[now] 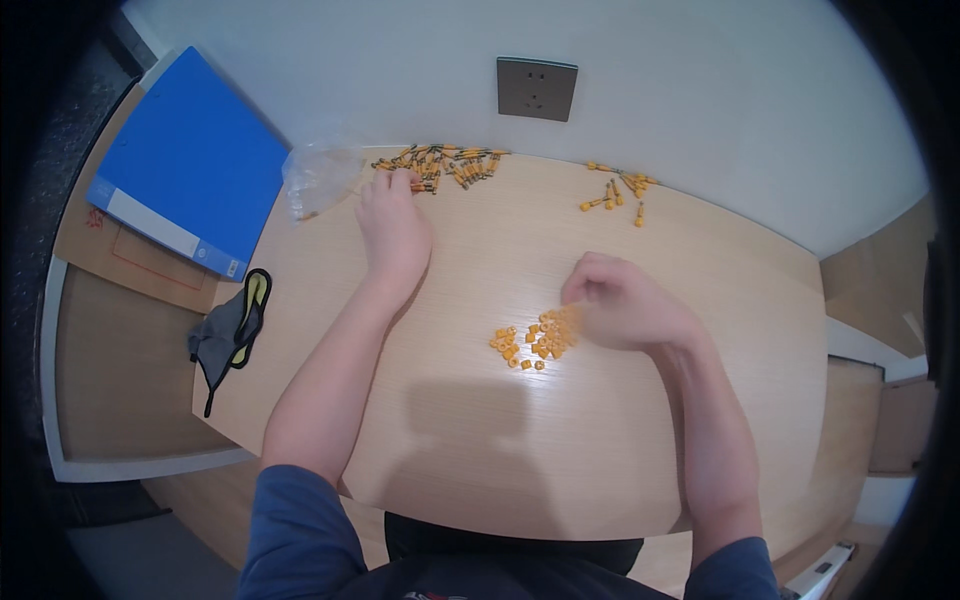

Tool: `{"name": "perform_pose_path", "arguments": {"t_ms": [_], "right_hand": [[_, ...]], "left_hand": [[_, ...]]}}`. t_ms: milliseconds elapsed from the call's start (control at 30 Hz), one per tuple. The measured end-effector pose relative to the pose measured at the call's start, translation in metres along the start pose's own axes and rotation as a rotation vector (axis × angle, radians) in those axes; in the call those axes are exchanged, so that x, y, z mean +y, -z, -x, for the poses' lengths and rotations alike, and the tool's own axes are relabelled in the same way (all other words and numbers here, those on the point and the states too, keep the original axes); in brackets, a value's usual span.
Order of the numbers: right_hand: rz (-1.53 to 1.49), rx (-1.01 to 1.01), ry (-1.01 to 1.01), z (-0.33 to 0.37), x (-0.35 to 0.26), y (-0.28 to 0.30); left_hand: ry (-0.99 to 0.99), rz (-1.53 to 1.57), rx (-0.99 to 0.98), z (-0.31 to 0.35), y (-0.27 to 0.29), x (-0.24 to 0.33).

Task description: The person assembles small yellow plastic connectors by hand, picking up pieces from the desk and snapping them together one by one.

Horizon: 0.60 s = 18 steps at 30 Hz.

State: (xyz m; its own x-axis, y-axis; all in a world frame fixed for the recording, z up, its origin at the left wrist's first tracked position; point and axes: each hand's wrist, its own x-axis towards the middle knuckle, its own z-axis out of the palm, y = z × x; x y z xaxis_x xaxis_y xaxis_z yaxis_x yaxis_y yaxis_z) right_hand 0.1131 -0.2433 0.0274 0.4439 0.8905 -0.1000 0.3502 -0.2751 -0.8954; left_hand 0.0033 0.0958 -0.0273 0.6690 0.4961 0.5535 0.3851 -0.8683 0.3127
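My left hand reaches to the far left of the table, its fingers bent and closed at the edge of a pile of slim orange pieces with dark ends. What its fingertips pinch, if anything, is too small to make out. My right hand hovers at the right side of a heap of small yellow-orange caps, which look like little nuts with holes. Motion smears its lower part, and its curled fingers show only partly. Toward the back right lie several orange pieces with wider yellow ends.
On the light wooden table, a clear plastic bag rests beside the orange pile. A blue binder leans at the left, with a grey and black pouch-like item in front. The wall with a dark socket plate borders the back.
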Motion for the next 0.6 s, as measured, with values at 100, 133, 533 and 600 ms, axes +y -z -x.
{"name": "perform_pose_path", "arguments": {"t_ms": [100,133,533,600], "right_hand": [[-0.036,-0.042,-0.095,0.002,-0.005,0.007],[-0.035,-0.053,-0.063,0.003,-0.003,0.009],[0.009,-0.087,0.023,0.000,-0.002,0.010],[0.004,-0.075,0.008,0.000,-0.005,0.009]], "left_hand": [[0.022,0.012,0.000,-0.004,0.006,-0.003],[0.012,0.023,-0.014,-0.004,0.008,-0.002],[-0.011,0.054,-0.046,-0.003,0.011,0.003],[-0.023,0.066,-0.046,-0.003,0.011,0.007]]}}
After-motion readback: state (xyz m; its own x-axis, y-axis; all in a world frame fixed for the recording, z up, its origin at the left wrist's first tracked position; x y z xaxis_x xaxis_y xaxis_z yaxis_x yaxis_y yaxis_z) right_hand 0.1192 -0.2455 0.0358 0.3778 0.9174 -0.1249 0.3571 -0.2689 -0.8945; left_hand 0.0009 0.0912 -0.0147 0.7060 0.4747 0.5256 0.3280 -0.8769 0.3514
